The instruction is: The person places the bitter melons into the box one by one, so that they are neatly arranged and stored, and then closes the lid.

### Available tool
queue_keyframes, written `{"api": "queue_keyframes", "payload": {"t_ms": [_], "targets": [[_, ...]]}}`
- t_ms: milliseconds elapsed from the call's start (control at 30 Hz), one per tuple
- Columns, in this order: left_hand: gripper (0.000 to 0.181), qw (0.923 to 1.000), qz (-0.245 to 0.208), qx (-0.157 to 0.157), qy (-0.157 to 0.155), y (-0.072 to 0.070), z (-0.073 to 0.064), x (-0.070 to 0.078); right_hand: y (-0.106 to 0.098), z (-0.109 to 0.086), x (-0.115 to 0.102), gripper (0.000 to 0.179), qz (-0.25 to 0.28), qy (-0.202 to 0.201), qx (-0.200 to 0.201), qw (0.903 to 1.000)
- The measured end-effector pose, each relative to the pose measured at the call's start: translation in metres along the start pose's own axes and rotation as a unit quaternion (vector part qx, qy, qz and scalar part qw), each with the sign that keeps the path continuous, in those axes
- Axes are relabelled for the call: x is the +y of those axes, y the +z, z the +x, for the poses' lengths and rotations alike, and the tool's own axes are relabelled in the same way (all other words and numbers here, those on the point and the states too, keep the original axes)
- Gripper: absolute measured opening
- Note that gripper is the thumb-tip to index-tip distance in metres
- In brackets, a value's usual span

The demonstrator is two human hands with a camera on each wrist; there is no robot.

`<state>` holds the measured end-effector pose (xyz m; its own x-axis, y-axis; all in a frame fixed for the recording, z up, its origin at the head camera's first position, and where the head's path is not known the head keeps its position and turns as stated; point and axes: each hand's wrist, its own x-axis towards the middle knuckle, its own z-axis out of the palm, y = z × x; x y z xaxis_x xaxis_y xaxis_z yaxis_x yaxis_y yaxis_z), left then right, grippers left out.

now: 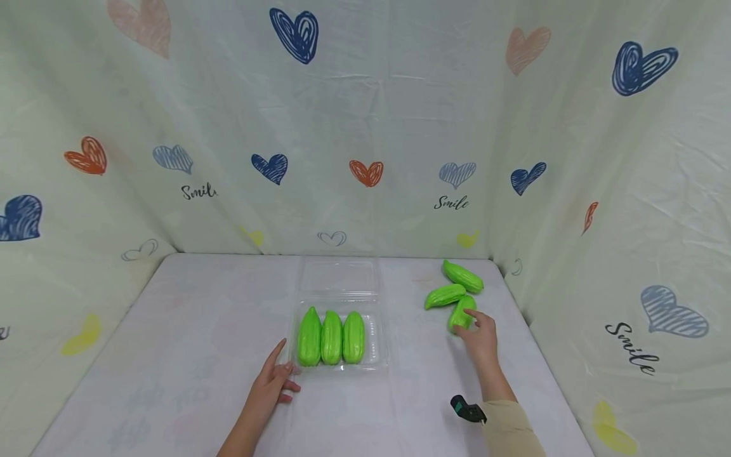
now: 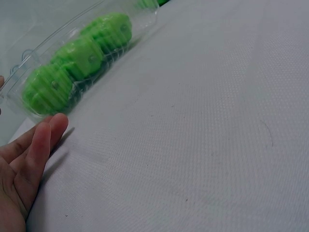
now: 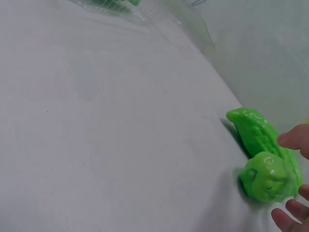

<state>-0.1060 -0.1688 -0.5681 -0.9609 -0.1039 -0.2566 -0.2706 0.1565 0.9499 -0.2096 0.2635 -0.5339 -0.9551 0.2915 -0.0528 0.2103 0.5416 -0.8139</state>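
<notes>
Three bright green bitter melons (image 1: 332, 337) lie side by side in a clear plastic clamshell box (image 1: 374, 343), its lid (image 1: 339, 277) folded back. At the box's near left corner is my left hand (image 1: 271, 379), fingers extended and fingertips right at the wall; the left wrist view shows nothing in it. Three more bitter melons lie loose at the right. My right hand (image 1: 480, 336) is over the nearest loose bitter melon (image 1: 460, 313), thumb and fingers spread to either side of it. Behind that one are a second bitter melon (image 1: 445, 296) and a third (image 1: 463, 277).
A white cloth covers the table (image 1: 200, 330). Behind it and along both sides hangs a pale curtain (image 1: 400, 127) printed with hearts and words. A small black device (image 1: 467, 409) shows beside the right sleeve (image 1: 510, 428).
</notes>
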Motion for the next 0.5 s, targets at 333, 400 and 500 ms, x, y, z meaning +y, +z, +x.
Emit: {"api": "queue_keyframes", "payload": {"t_ms": [333,400,500], "targets": [[0.06,1.0,-0.003,-0.001,0.001,0.0005,-0.0001,0.0001,0.0064,0.0069,0.0036,0.054,0.024,-0.008,-0.007,0.9996],[0.06,1.0,-0.006,-0.001,0.002,0.0004,-0.0003,0.0,0.0074,0.0074,0.0039,0.053,0.025,-0.007,-0.005,0.9997],[0.061,0.9999,-0.01,-0.001,0.003,0.0002,-0.0005,0.0002,0.009,0.0082,0.0048,0.053,0.024,-0.01,-0.001,0.9997]]}}
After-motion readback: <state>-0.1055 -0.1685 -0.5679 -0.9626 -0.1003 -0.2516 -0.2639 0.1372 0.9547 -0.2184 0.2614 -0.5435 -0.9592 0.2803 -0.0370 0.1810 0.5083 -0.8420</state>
